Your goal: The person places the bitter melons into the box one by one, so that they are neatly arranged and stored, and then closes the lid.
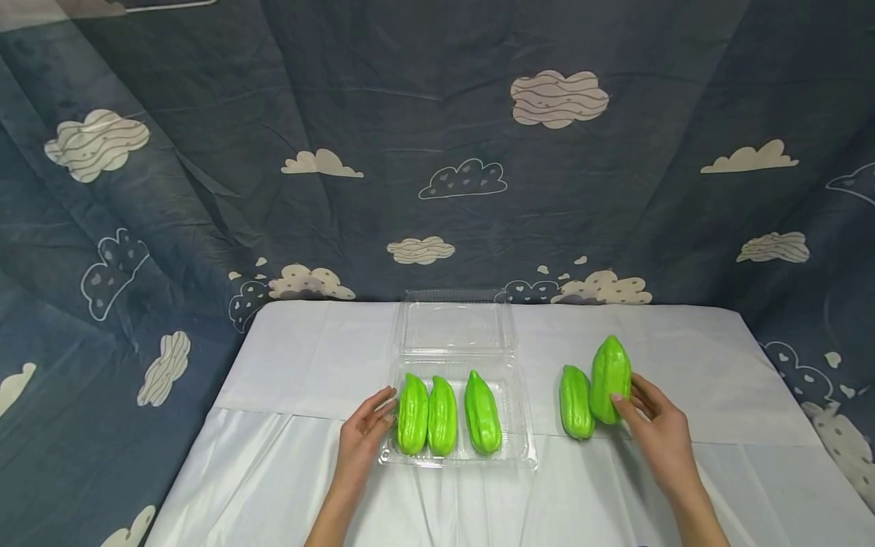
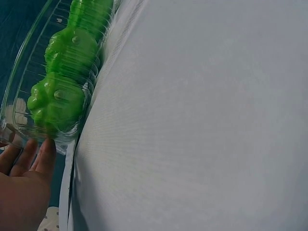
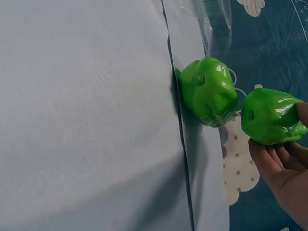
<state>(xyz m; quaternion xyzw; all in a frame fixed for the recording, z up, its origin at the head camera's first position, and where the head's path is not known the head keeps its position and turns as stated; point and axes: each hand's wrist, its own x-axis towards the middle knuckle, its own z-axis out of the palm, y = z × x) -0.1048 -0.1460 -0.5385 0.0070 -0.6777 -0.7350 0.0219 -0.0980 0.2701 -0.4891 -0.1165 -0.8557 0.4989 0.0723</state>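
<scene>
My right hand (image 1: pixel 659 437) grips a bright green, ridged bitter melon (image 1: pixel 611 372) between thumb and fingers. In the right wrist view this bitter melon (image 3: pixel 269 118) is raised off the white cloth. Just left of it lies another bitter melon (image 1: pixel 576 404). A clear plastic clamshell box (image 1: pixel 517 425) stands with its lid (image 1: pixel 454 328) tipped back. Three bitter melons lie lengthwise in its base, two side by side at the left and one (image 1: pixel 483 414) further right. My left hand (image 1: pixel 364 439) rests its extended fingertips against the box's left wall, as the left wrist view also shows.
White cloth (image 1: pixel 301 357) covers the table, with a seam running across it. Behind and at both sides hangs a dark blue curtain (image 1: pixel 383 99) printed with pale clouds.
</scene>
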